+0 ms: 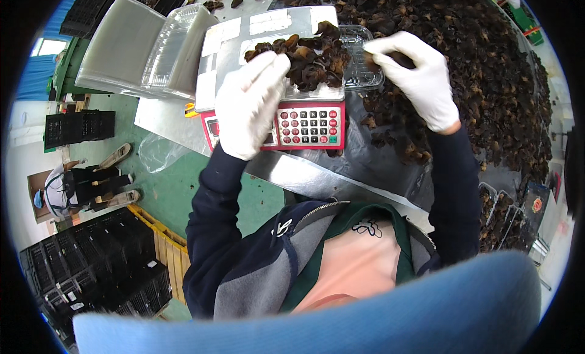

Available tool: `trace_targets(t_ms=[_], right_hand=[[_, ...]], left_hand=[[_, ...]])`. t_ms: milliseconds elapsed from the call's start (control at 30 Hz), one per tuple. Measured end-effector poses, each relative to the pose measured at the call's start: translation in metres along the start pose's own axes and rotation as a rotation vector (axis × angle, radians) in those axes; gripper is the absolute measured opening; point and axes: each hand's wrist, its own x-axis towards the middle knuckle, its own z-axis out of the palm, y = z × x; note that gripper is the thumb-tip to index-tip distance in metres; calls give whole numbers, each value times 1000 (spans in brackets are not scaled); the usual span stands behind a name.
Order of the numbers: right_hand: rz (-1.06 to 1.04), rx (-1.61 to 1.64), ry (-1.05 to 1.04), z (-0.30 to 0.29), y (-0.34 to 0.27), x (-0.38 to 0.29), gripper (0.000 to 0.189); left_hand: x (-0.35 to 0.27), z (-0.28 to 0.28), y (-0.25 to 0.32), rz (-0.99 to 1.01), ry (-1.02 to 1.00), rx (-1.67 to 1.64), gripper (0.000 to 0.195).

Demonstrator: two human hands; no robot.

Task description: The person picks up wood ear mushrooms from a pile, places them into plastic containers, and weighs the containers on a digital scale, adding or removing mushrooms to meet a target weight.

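A heap of dark brown wood ear fungus (315, 64) lies on the platform of a red and silver digital scale (219, 80). At the platform's right edge is a clear plastic clamshell part (358, 77), partly hidden by the fungus. My left hand (249, 107), in a white glove, is over the scale's left side and covers part of its display. Its fingers lie close together by the heap; whether they hold anything is hidden. Right of the scale, my white-gloved right hand (418, 75) pinches a blurred brown piece of fungus (372, 64) above the clamshell part.
Nested clear plastic containers (123, 48) stand left of the scale. Loose fungus (457, 70) spreads over the metal table at right. Filled trays (498, 217) sit at lower right. Black crates (96, 258) are stacked on the floor, and a person (68, 189) stands by a pallet jack.
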Motion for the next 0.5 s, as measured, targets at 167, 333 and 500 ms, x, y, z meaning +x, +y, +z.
trace_targets(t_ms=[167, 333, 500], right_hand=[[-195, 101, -175, 46, 27, 47, 30], [-333, -242, -171, 64, 28, 40, 45], [-242, -182, -74, 48, 41, 36, 34]], left_hand=[[37, -29, -1, -179, -18, 145, 40], [45, -43, -6, -119, 80, 86, 40], [59, -19, 19, 130, -127, 704, 74]])
